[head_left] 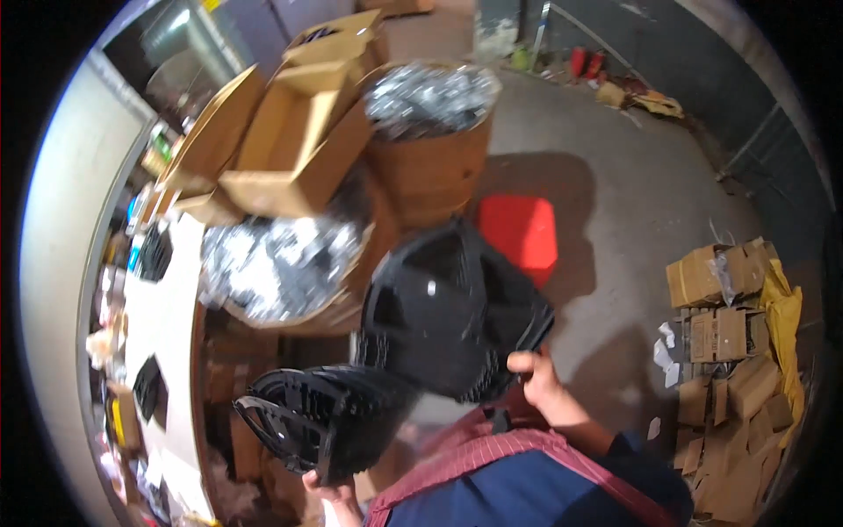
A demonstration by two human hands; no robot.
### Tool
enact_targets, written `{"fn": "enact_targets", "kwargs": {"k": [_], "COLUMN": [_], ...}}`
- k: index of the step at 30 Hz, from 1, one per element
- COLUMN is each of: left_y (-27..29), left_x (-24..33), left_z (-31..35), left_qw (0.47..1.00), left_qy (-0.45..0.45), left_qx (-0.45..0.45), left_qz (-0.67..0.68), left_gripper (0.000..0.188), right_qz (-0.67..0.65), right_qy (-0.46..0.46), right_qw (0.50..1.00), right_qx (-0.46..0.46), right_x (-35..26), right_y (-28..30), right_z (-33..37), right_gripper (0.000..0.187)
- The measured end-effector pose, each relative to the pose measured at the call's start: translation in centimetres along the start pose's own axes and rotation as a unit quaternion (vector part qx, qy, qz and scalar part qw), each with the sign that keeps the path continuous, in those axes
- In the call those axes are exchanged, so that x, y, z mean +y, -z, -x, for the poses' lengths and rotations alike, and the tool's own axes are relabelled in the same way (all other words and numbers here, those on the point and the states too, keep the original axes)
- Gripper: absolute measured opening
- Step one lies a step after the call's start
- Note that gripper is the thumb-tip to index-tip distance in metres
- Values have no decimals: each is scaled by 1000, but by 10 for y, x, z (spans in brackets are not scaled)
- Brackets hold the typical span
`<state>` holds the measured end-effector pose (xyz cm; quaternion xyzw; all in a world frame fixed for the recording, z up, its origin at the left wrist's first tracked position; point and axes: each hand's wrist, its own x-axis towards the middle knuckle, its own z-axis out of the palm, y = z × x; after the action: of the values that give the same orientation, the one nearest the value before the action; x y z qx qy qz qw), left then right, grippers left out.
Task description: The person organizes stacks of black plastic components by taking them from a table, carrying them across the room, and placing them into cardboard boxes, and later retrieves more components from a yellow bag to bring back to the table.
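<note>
Your left grip (334, 494) holds a black plastic stack (356, 420) at 7 o'clock in view. Your right grip (543, 381) holds a larger black stack (430, 307) mid-view; a red square object (518, 230) sits at its 1 o'clock.

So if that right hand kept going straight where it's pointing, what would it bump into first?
The black plastic parts it already holds. Past those, the right hand seems lined up roughly with the cardboard container of silvery film, though depth is hard to judge.
</note>
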<state>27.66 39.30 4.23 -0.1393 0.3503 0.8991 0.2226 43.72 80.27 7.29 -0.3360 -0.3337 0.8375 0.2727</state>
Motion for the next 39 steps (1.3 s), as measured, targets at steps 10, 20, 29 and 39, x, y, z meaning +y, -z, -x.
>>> {"fn": "enact_targets", "kwargs": {"k": [10, 20, 29, 39], "left_y": [-262, -490, -743, -927], "left_x": [-276, -486, -612, -678], "left_z": [-90, -249, -415, -559], "left_qw": [982, 981, 972, 984], "left_qy": [146, 168, 225, 102], "left_qx": [-70, -96, -14, 54], "left_qz": [-92, -11, 65, 134], "left_gripper": [77, 74, 40, 36], "right_qz": [22, -17, -19, 229], "right_qy": [69, 156, 169, 233], "right_qw": [981, 961, 948, 933], "right_qx": [178, 226, 268, 148], "right_x": [-200, -385, -535, -665], "right_y": [247, 352, 408, 397], "right_z": [-82, -315, -508, -817], "right_gripper": [42, 38, 26, 32]}}
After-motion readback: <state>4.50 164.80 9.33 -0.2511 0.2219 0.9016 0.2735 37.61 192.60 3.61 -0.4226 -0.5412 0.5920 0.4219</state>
